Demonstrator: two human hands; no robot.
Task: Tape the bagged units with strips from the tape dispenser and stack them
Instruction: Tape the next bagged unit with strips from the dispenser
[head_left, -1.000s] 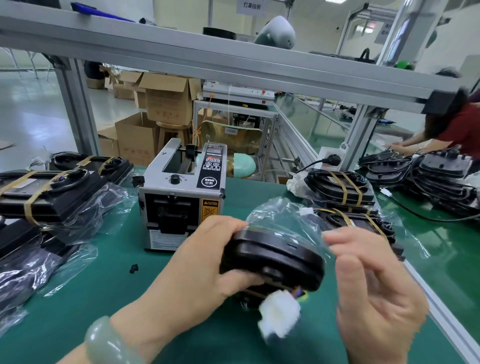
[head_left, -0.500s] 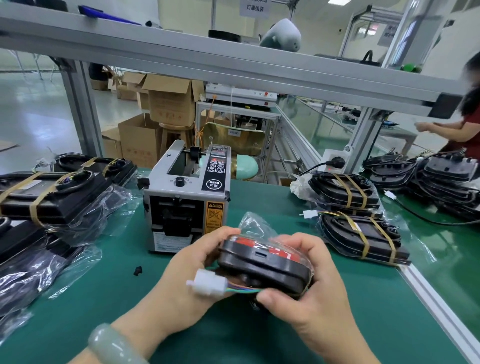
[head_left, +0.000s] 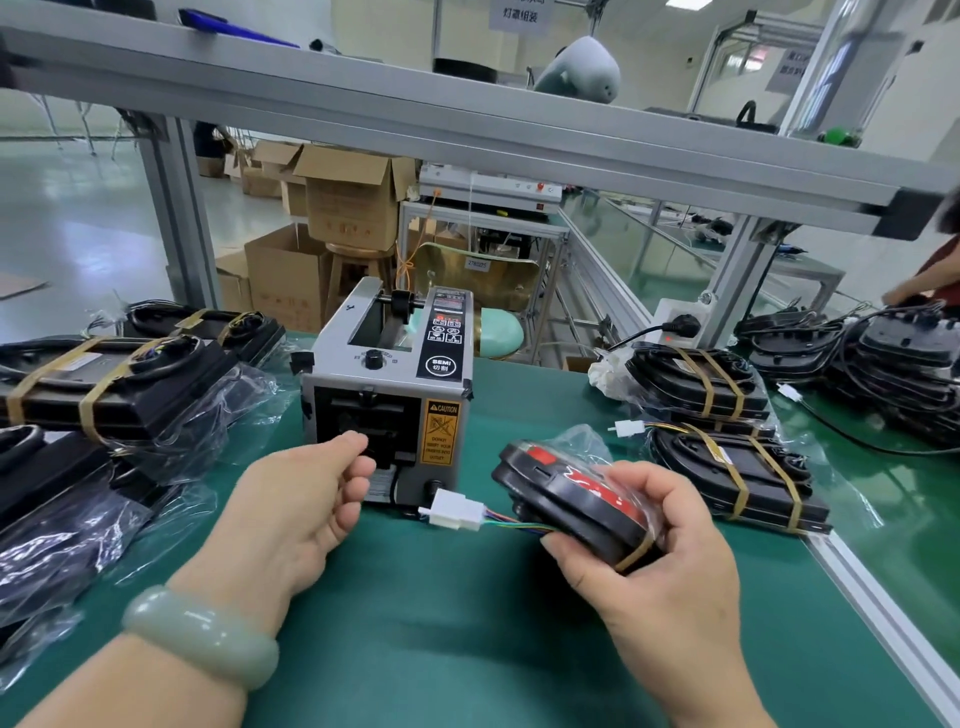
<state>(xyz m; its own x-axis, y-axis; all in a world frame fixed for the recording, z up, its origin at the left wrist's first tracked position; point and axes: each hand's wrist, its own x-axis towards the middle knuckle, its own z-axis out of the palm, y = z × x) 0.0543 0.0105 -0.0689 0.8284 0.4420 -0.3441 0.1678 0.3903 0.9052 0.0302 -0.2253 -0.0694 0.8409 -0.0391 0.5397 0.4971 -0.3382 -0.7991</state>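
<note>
- Far left on the green table (head_left: 441, 634): taped bagged units (head_left: 104, 384), black with tan strips, piled up, with loose bagged units (head_left: 62, 525) in crinkly clear plastic just in front.
- Pale green bangle (head_left: 202, 636) on the left wrist.
- Left hand (head_left: 296, 509) up against the tape dispenser's front outlet, fingers curled in, thumb on top. Blocks the slot, so can't tell if any strip is pinched in there.
- Tape dispenser (head_left: 395, 384) dead centre, grey box, yellow caution sticker on the front.
- White connector (head_left: 454, 509) on coloured wires, dangling out left of the held unit, just in front of the dispenser base.
- Right hand (head_left: 670, 561) wrapped around a bagged unit (head_left: 566, 493), thumb underneath. Black unit with red on top, tilted, held just above the table, one tan strip (head_left: 636, 553) round the near end.
- Right of that: stack of taped units (head_left: 727, 457), flat near the table edge.
- Beyond the rail: heap of black units with cables (head_left: 893, 364), another person's arm (head_left: 930, 288) over it.
</note>
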